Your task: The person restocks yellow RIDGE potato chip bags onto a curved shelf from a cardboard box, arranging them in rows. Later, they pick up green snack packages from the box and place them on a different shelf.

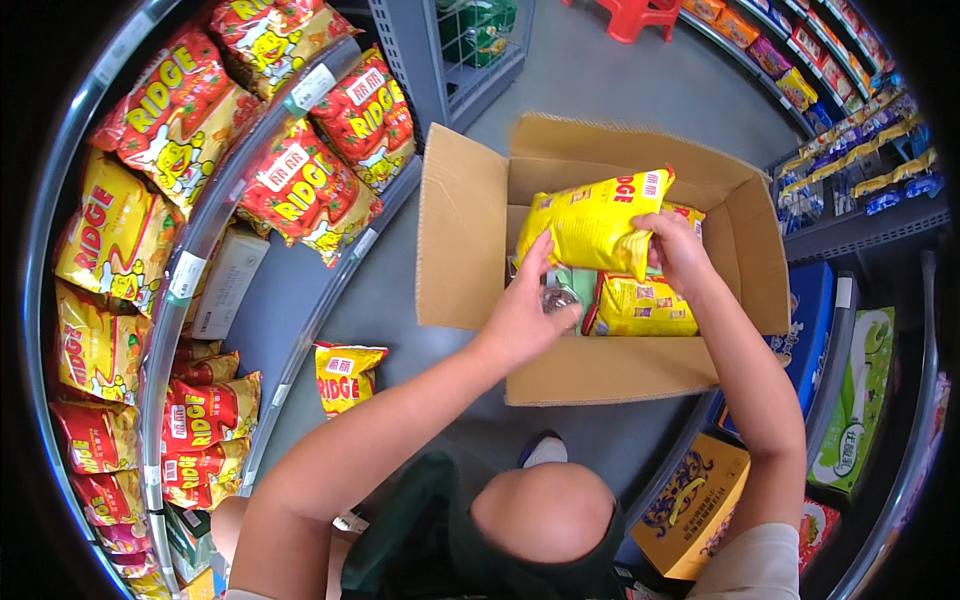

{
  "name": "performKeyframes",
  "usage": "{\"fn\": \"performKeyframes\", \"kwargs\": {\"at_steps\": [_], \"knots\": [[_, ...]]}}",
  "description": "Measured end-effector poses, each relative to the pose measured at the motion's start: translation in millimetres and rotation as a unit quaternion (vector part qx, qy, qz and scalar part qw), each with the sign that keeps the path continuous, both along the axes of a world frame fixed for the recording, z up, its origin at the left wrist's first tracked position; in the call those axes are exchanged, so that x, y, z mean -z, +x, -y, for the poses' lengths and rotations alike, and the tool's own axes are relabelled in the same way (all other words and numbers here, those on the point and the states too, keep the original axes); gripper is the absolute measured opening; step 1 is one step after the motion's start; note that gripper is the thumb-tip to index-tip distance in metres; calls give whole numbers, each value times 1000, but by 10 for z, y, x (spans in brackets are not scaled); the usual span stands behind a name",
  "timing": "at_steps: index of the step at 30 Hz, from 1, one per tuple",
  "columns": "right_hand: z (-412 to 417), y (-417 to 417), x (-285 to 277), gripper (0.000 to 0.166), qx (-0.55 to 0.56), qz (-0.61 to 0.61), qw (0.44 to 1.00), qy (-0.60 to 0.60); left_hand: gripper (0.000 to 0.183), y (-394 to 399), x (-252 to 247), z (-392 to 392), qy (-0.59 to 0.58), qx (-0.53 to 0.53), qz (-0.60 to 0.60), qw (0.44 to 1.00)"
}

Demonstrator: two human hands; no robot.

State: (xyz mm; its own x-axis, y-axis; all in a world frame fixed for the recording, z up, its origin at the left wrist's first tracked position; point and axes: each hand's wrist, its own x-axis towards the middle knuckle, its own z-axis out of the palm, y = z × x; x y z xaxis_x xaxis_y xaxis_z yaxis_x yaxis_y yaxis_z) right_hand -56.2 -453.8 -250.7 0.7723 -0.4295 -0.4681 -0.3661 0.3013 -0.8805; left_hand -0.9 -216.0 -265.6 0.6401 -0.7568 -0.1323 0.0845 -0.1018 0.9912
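Observation:
My right hand (679,247) grips the right end of a yellow chip bag (592,221), holding it tilted over an open cardboard box (461,232). My left hand (525,311) is beside the bag's lower left corner, thumb and fingers apart. Its fingertips overlap the bag in view; whether they touch it I cannot tell. Below that hand, a clear shiny object (559,298) shows partly, its kind unclear. Inside the box lie another yellow bag (645,307) and a green item (581,289), partly covered. A further bag edge shows behind my right hand.
Shelves with red chip bags (300,187) and yellow ones (116,232) curve along the left. A small chip bag (346,379) lies on the floor. At right stand an orange carton (690,502) and a green carton (855,397) on shelves. A red plastic stool (637,19) is at the top.

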Motion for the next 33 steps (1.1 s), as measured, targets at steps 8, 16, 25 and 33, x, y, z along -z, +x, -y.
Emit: {"fn": "performKeyframes", "kwargs": {"at_steps": [8,16,25,33], "knots": [[-1808,185,-1589,12,-117,85,987,72,79,72,-510,-507,-128,-217,228,940],[-2784,851,-1907,18,-232,231,941,83,43,651,-816,-1746,-216,-263,49,939],[-3341,838,-390,80,-241,36,965,100,46,468,-254,-2749,-235,-249,-431,835],[-3841,1180,259,51,-290,-48,949,113,67,252,333,-3050,-86,-385,-327,859]]}}
